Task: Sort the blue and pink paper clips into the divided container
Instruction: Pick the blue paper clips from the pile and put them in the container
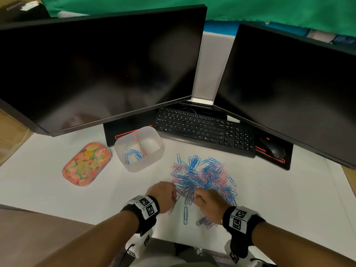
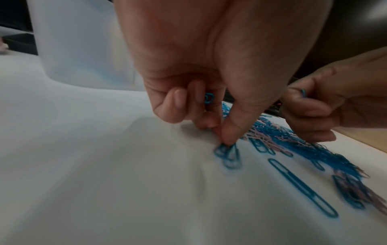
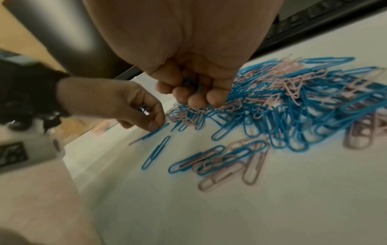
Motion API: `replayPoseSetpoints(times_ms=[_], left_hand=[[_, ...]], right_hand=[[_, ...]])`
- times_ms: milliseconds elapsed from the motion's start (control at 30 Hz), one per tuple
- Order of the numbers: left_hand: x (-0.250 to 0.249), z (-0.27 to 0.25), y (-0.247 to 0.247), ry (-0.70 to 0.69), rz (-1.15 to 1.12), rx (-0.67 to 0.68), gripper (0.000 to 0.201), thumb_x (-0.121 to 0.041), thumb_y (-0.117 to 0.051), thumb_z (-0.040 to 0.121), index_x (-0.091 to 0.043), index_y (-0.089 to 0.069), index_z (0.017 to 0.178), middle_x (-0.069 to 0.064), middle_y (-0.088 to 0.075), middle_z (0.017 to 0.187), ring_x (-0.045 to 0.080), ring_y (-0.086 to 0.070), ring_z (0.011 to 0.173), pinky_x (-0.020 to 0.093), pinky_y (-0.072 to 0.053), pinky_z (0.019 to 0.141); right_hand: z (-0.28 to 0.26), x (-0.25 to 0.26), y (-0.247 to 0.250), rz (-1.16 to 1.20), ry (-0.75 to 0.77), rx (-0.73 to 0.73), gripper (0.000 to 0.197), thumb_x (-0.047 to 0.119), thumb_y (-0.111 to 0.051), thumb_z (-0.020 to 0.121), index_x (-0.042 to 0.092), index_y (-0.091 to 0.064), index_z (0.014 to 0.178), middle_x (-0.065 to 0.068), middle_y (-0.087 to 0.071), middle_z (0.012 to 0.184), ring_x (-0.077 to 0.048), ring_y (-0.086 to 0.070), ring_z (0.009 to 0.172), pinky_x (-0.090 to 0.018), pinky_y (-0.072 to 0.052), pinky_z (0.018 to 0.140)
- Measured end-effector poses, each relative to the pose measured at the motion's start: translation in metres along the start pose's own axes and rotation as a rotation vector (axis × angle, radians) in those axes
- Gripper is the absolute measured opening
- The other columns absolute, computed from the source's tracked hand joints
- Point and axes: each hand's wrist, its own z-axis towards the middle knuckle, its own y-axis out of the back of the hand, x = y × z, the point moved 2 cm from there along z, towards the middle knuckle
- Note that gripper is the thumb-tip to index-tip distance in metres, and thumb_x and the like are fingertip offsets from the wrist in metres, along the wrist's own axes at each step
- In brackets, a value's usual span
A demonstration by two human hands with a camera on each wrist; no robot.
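Note:
A mixed pile of blue and pink paper clips (image 1: 204, 176) lies on the white table, in front of the keyboard. The translucent divided container (image 1: 139, 149) stands to its upper left, with several blue clips (image 1: 133, 154) in its left compartment. My left hand (image 1: 163, 195) is at the pile's near left edge; it pinches blue clips (image 2: 227, 153) against the table and keeps another blue clip (image 2: 208, 98) in its curled fingers. My right hand (image 1: 209, 201) hovers over the pile's near edge, fingers curled round blue clips (image 3: 191, 84).
A floral tray (image 1: 86, 163) lies left of the container. A black keyboard (image 1: 204, 130) and mouse (image 1: 273, 148) sit behind the pile, under two dark monitors (image 1: 100, 70). Loose clips (image 1: 206, 221) and a single blue clip (image 1: 185, 215) lie near the table's front edge.

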Motion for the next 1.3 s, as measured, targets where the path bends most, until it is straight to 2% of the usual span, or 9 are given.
replayPoseSetpoints(times_ms=[167, 300, 400, 567, 767, 967, 1100, 1167, 1300], left_hand=[[0.005, 0.0, 0.004, -0.036, 0.08, -0.066, 0.023, -0.038, -0.056, 0.084, -0.024, -0.057, 0.103, -0.001, -0.055, 0.107, 0.026, -0.059, 0.099, 0.03, -0.045, 0.082], [0.007, -0.006, 0.002, -0.092, 0.233, -0.036, 0.036, -0.042, -0.058, 0.085, -0.02, -0.053, 0.112, 0.0, -0.049, 0.112, 0.027, -0.06, 0.096, 0.035, -0.049, 0.081], [0.009, -0.006, 0.004, -0.118, 0.288, -0.046, 0.024, -0.032, -0.054, 0.09, -0.018, -0.058, 0.11, 0.003, -0.052, 0.113, 0.028, -0.06, 0.098, 0.036, -0.049, 0.081], [0.014, -0.005, 0.009, -0.114, 0.268, -0.034, 0.02, -0.032, -0.051, 0.093, -0.016, -0.059, 0.104, 0.004, -0.055, 0.11, 0.028, -0.06, 0.097, 0.036, -0.048, 0.082], [0.021, -0.008, 0.011, -0.135, 0.238, -0.058, 0.018, -0.029, -0.047, 0.095, -0.015, -0.055, 0.101, 0.006, -0.055, 0.106, 0.028, -0.061, 0.091, 0.038, -0.05, 0.08], [0.029, -0.011, 0.027, -0.136, -0.034, -0.118, 0.012, -0.018, -0.047, 0.088, -0.023, -0.057, 0.092, 0.0, -0.066, 0.089, 0.022, -0.061, 0.081, 0.03, -0.048, 0.072], [0.025, -0.018, 0.054, -0.131, -0.23, -0.296, 0.018, -0.017, -0.053, 0.093, -0.024, -0.061, 0.107, -0.007, -0.066, 0.086, 0.009, -0.056, 0.07, 0.022, -0.043, 0.071], [0.027, -0.021, 0.074, -0.088, -0.326, -0.399, 0.024, -0.015, -0.052, 0.094, -0.024, -0.062, 0.114, -0.007, -0.066, 0.088, 0.008, -0.056, 0.072, 0.021, -0.043, 0.074], [0.047, -0.022, 0.116, 0.105, -0.484, -0.527, 0.026, -0.009, -0.046, 0.094, -0.02, -0.07, 0.094, -0.005, -0.065, 0.085, 0.014, -0.06, 0.073, 0.013, -0.042, 0.06]], right_hand=[[-0.01, 0.017, -0.004, -0.306, 0.227, 0.138, 0.007, 0.015, -0.04, 0.087, 0.02, -0.037, 0.083, -0.001, -0.046, 0.078, -0.015, -0.038, 0.068, -0.026, -0.031, 0.06], [-0.011, 0.022, -0.017, -0.559, 0.426, 0.296, 0.022, 0.0, -0.053, 0.074, 0.014, -0.048, 0.091, -0.005, -0.053, 0.092, -0.022, -0.048, 0.082, -0.031, -0.042, 0.072], [-0.01, 0.019, -0.027, -0.703, 0.577, 0.333, 0.024, 0.008, -0.069, 0.069, 0.015, -0.055, 0.087, -0.001, -0.057, 0.083, -0.017, -0.052, 0.072, -0.025, -0.047, 0.067], [0.0, 0.019, -0.031, -0.675, 0.702, 0.299, 0.017, 0.008, -0.069, 0.072, 0.016, -0.058, 0.083, 0.001, -0.059, 0.075, -0.016, -0.054, 0.066, -0.023, -0.051, 0.061], [0.008, 0.033, -0.025, -0.713, 0.579, 0.367, 0.018, -0.007, -0.054, 0.081, -0.003, -0.058, 0.098, -0.021, -0.06, 0.088, -0.037, -0.055, 0.083, -0.042, -0.049, 0.075], [0.011, 0.029, -0.036, -0.74, 0.584, 0.357, 0.028, 0.002, -0.071, 0.067, 0.01, -0.054, 0.088, -0.007, -0.057, 0.078, -0.023, -0.055, 0.069, -0.028, -0.048, 0.061], [0.019, 0.039, -0.028, -0.46, 0.4, 0.265, 0.012, 0.0, -0.047, 0.086, 0.01, -0.049, 0.093, -0.008, -0.05, 0.093, -0.02, -0.046, 0.076, -0.036, -0.046, 0.068], [0.026, 0.051, -0.018, -0.288, 0.283, 0.159, 0.014, 0.005, -0.041, 0.09, 0.018, -0.044, 0.085, 0.0, -0.044, 0.086, -0.019, -0.043, 0.071, -0.035, -0.042, 0.066], [0.053, 0.083, 0.003, 0.028, 0.128, 0.015, 0.03, 0.004, -0.043, 0.086, 0.025, -0.03, 0.068, -0.002, -0.044, 0.07, -0.016, -0.037, 0.061, -0.033, -0.035, 0.058]])
